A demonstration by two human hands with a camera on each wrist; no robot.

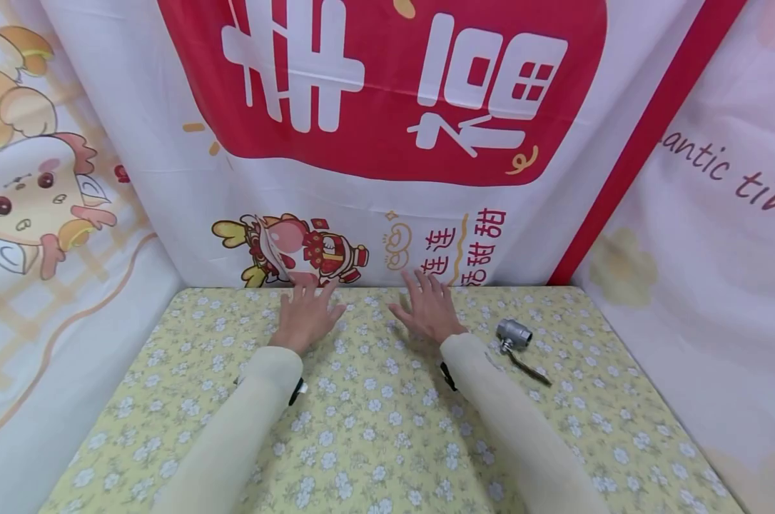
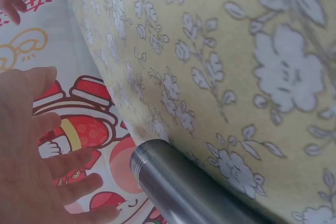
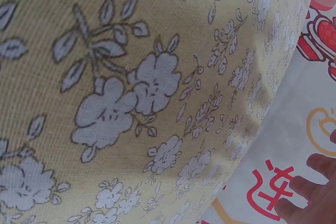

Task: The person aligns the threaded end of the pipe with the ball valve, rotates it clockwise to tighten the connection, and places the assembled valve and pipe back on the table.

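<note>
My left hand (image 1: 305, 314) is held over the far part of the table, palm down, fingers spread and nothing in them. To its right, my right hand (image 1: 434, 308) reaches forward the same way, also bare of any object. A grey metal ball valve (image 1: 514, 334) lies on the cloth right of the right hand, its long lever handle (image 1: 527, 368) pointing toward the near right. In the left wrist view a shiny metal pipe (image 2: 184, 182) with a threaded end lies by the left hand; the left forearm hides nearly all of it in the head view.
A yellow flowered cloth (image 1: 362, 442) covers the table. White printed curtains stand along its back and both sides, the back curtain (image 1: 375, 168) rising right beyond the fingertips. Each wrist wears a dark strap (image 1: 448, 376).
</note>
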